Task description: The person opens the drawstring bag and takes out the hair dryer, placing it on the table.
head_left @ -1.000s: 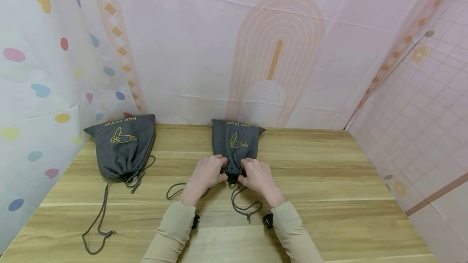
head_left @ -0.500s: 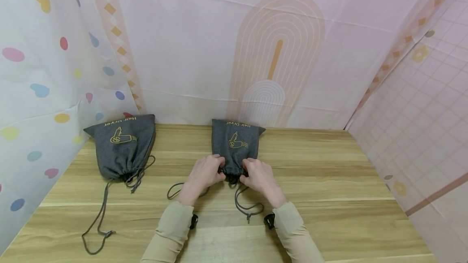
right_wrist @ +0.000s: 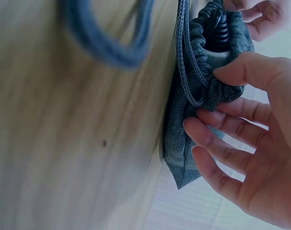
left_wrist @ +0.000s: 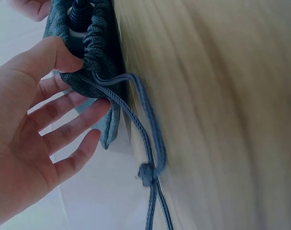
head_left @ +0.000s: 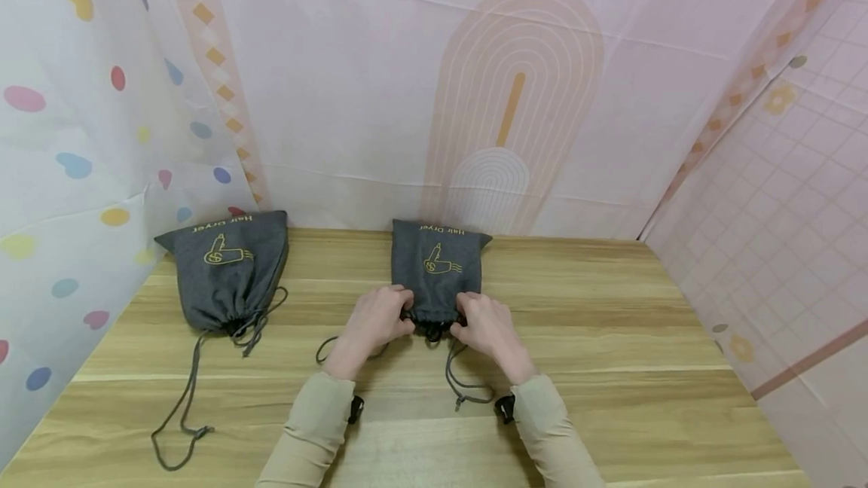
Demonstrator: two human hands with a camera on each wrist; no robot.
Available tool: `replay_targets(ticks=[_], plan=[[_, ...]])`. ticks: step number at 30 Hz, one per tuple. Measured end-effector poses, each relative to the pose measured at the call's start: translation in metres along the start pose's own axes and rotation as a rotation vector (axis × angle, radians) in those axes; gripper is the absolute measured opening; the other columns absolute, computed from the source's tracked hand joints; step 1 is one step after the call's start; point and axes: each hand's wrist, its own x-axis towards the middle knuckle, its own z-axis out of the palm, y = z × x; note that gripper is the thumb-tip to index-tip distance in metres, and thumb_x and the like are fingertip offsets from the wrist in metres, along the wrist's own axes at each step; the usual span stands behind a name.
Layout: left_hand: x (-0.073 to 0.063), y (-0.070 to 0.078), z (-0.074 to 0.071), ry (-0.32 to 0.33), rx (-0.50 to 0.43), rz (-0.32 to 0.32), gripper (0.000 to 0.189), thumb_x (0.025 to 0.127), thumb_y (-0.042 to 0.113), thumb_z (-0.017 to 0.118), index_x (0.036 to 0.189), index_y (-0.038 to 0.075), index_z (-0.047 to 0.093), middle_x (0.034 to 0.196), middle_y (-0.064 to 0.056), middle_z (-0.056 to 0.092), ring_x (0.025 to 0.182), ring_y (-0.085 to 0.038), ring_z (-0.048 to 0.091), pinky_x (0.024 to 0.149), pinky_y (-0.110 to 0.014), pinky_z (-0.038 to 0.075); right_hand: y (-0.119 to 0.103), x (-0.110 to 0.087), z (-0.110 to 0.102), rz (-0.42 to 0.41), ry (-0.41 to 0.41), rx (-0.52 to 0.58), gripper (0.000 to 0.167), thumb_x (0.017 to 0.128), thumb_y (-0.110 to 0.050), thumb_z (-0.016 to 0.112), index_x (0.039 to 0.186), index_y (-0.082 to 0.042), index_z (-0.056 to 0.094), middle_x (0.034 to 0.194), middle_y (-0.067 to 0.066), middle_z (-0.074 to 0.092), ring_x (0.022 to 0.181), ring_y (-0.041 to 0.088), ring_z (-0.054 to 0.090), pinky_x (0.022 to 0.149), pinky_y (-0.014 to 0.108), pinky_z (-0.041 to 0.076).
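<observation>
Spreads mouth (head_left: pixel 435 318) of Hair Dryer drawstring bag (head_left: pixel 437 286) at twelve o'clock wider than second ago; pinches rim (left_wrist: pixel 93 45) with left hand (head_left: pixel 376 317) at eight, right hand (head_left: pixel 490 324) at four; bares ribbed cord sleeve (right_wrist: pixel 223 34), likely advancing opening.

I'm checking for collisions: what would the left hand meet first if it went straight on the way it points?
The left hand would most likely meet the gray bag whose rim it pinches; how their depths line up is unclear.
</observation>
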Motion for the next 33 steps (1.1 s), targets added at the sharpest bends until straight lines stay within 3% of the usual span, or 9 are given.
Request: replay_targets(ticks=[12, 24, 33], plan=[[-0.0003, -0.0015, -0.0022, -0.02, -0.014, -0.012, 0.016, 0.072, 0.015, 0.075, 0.079, 0.013, 0.061, 0.075, 0.001, 0.055, 0.06, -0.014, 0.049, 0.053, -0.03, 0.042, 0.0036, -0.0015, -0.0012, 0.005, 0.002, -0.002, 0.026, 0.077, -0.018, 0.069, 0.072, -0.013, 0.044, 0.066, -0.003, 0.036, 0.054, 0.012, 0.03, 0.048, 0.025, 0.02], [0.0013, 0.0062, 0.0005, -0.057, 0.073, -0.033, 0.031, 0.071, 0.027, 0.082, 0.077, 0.013, 0.055, 0.076, -0.001, 0.052, 0.062, -0.018, 0.053, 0.051, -0.033, 0.043, 0.0001, 0.0002, 0.0034, 0.016, 0.003, -0.083, 0.029, 0.079, -0.033, 0.075, 0.08, -0.015, 0.052, 0.072, -0.002, 0.05, 0.058, 0.016, 0.049, 0.048, 0.029, 0.033], [0.0015, 0.0075, 0.0003, -0.052, 0.046, -0.027, 0.028, 0.074, 0.016, 0.078, 0.076, 0.01, 0.051, 0.073, -0.003, 0.049, 0.06, -0.018, 0.046, 0.051, -0.033, 0.038, 0.0013, 0.0006, 0.0026, 0.033, -0.01, -0.078, 0.018, 0.08, -0.023, 0.069, 0.083, -0.014, 0.053, 0.076, 0.0, 0.054, 0.058, 0.019, 0.05, 0.047, 0.031, 0.034]])
